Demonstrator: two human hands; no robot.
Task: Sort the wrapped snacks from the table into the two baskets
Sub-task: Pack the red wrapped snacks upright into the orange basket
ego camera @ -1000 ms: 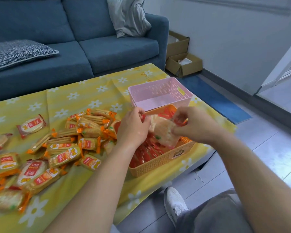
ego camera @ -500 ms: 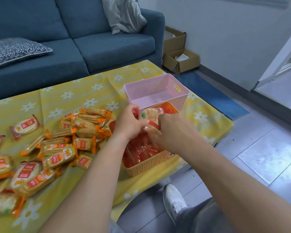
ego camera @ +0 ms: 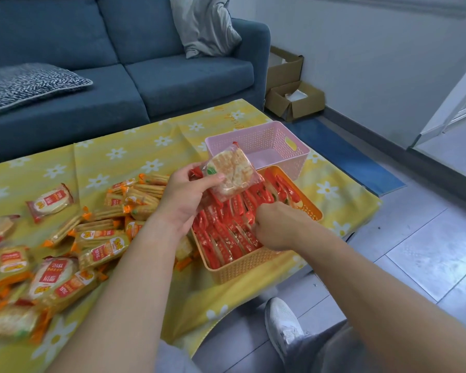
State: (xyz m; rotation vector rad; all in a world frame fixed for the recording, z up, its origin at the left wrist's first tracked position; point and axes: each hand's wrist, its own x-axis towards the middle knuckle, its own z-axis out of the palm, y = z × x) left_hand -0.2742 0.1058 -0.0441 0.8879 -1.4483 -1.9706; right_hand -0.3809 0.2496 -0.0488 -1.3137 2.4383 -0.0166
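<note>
My left hand [ego camera: 182, 196] holds up a red-edged wrapped rice cracker [ego camera: 232, 172] over the far end of the orange basket [ego camera: 256, 261]. That basket is packed with upright red-wrapped snacks [ego camera: 226, 238]. My right hand [ego camera: 276, 224] is down inside the basket with its fingers pushed among those packets; whether it grips one is hidden. An empty pink basket [ego camera: 275, 142] stands just behind. Orange-wrapped snacks [ego camera: 102, 240] and a few red ones [ego camera: 50, 201] lie in a pile on the table to the left.
The table wears a yellow daisy cloth [ego camera: 135, 160]; its right edge drops off just past the baskets. A blue sofa [ego camera: 119, 76] runs behind the table. Cardboard boxes [ego camera: 293, 99] sit on the floor by the wall. My shoe [ego camera: 283, 321] is under the table's near edge.
My right hand let go of the cracker and dropped into the orange basket. My left hand alone now holds the cracker, lifted a little higher.
</note>
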